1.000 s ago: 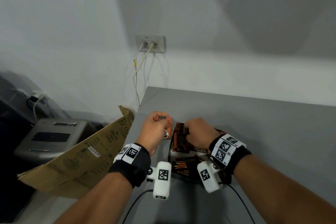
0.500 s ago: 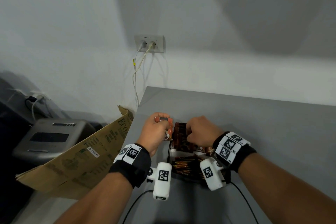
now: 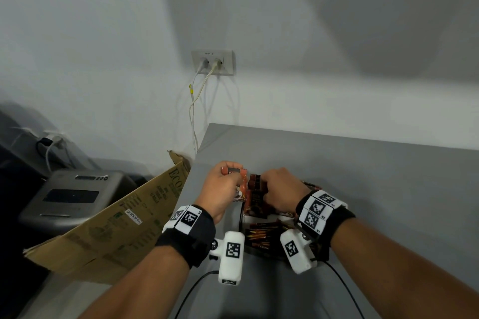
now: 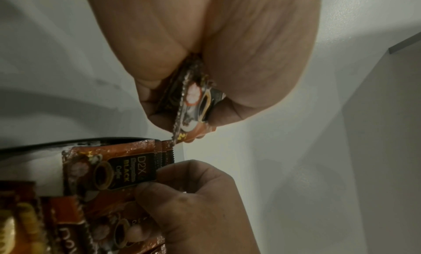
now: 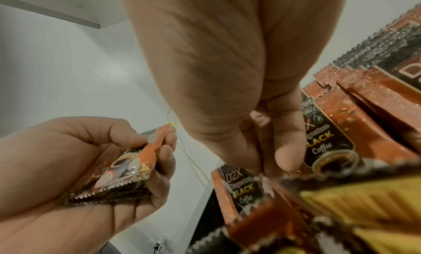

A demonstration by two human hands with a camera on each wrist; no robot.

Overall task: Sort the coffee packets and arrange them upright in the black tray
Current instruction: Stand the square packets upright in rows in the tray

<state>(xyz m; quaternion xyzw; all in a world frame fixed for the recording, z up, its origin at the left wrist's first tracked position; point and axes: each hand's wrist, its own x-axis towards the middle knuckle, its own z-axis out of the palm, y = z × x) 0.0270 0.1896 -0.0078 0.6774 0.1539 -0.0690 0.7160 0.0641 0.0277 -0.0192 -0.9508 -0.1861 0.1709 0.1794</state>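
Left hand (image 3: 223,189) is gripping spare packets (image 5: 127,169) beside the tray (image 3: 242,217); right hand (image 3: 281,193) is apparently pinching an upright packet (image 4: 114,169) there. Risk: nudged neighbours toppling.

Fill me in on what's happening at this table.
A person is sorting coffee sachets into a black tray on the grey table. The left hand grips a small stack of orange packets just left of the tray. The right hand pinches the top of a D2X black coffee packet standing in the upright row inside the tray. More packets lie flat in the tray's near section.
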